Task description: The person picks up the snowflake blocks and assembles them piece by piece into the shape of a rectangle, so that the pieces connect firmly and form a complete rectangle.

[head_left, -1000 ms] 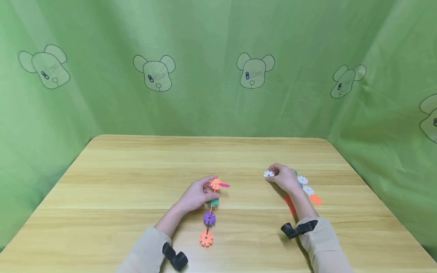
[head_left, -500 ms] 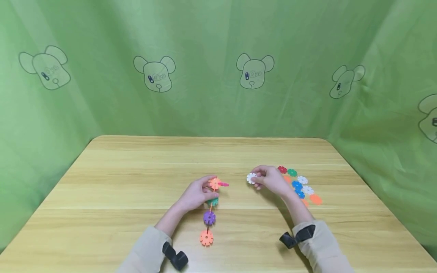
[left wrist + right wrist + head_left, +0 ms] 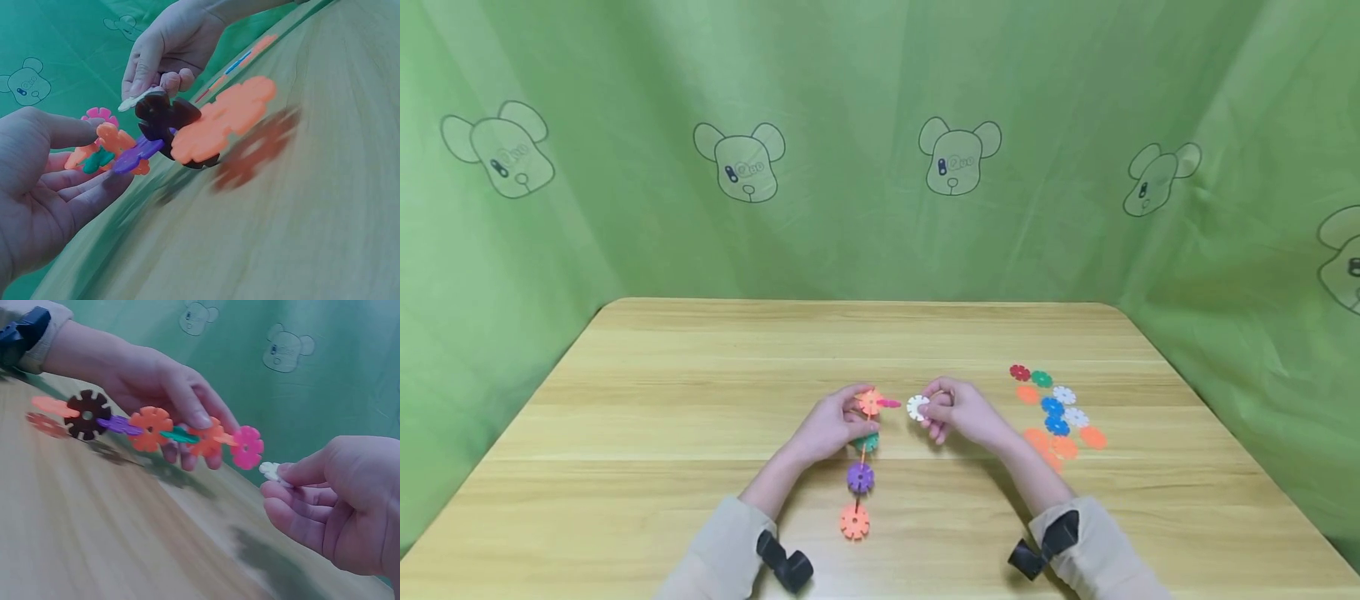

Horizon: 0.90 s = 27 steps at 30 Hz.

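Observation:
My left hand (image 3: pixel 832 429) holds a chain of interlocking snowflake discs near its far end, thumb and fingers around the orange and green pieces. Down the chain come a purple disc (image 3: pixel 861 477), a black disc (image 3: pixel 87 415) and, at the near end, an orange disc (image 3: pixel 854 522) raised over its shadow. A pink disc (image 3: pixel 247 447) sticks out at the opposite end, toward the right. Between thumb and fingers my right hand (image 3: pixel 966 412) pinches a white snowflake disc (image 3: pixel 916 407). A narrow gap separates it from the pink one in the head view.
Several loose discs lie flat on the wooden table (image 3: pixel 700 350) at the right, among them a red disc (image 3: pixel 1019 372), a green disc (image 3: pixel 1041 379), blue discs (image 3: pixel 1057 426), white discs (image 3: pixel 1064 395) and orange discs (image 3: pixel 1093 437). A green curtain (image 3: pixel 850 233) surrounds the table.
My right hand has moved left from the loose discs with the white disc, up to the chain's pink end. The left hand and the chain have barely moved.

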{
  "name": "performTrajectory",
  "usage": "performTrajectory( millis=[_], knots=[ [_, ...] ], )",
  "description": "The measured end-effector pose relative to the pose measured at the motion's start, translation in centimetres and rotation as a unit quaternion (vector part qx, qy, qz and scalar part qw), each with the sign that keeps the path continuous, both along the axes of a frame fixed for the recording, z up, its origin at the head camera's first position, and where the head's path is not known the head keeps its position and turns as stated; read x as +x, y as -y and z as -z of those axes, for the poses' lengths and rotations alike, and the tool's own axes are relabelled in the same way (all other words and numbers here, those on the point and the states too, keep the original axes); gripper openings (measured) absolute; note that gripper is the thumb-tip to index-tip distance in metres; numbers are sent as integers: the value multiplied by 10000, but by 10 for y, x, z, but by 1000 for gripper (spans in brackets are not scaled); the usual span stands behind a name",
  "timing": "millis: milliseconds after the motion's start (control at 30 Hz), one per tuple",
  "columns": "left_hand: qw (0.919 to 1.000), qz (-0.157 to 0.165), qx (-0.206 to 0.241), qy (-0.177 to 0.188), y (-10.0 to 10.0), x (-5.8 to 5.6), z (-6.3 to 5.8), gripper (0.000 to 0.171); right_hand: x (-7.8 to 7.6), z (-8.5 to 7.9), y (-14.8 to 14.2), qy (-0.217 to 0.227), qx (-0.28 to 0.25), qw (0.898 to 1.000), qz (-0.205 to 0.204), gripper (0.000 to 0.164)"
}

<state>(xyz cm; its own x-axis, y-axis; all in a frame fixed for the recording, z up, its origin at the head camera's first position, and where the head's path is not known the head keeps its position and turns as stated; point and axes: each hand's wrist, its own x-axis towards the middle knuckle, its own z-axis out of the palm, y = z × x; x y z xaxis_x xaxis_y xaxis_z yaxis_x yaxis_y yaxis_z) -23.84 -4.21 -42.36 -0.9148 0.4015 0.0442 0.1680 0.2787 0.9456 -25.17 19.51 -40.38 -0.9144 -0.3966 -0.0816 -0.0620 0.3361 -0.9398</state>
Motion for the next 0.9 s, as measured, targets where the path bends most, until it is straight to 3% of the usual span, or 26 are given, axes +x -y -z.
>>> performTrajectory(
  millis=[467,900],
  knots=[
    [10000,-7,22,25,-1,0,-1,65,1,5,12,155,-338,9989,271,29],
    [10000,-2,-85,-49,-2,2,-2,66,3,9,17,-256,-135,9992,259,25]
  ],
)
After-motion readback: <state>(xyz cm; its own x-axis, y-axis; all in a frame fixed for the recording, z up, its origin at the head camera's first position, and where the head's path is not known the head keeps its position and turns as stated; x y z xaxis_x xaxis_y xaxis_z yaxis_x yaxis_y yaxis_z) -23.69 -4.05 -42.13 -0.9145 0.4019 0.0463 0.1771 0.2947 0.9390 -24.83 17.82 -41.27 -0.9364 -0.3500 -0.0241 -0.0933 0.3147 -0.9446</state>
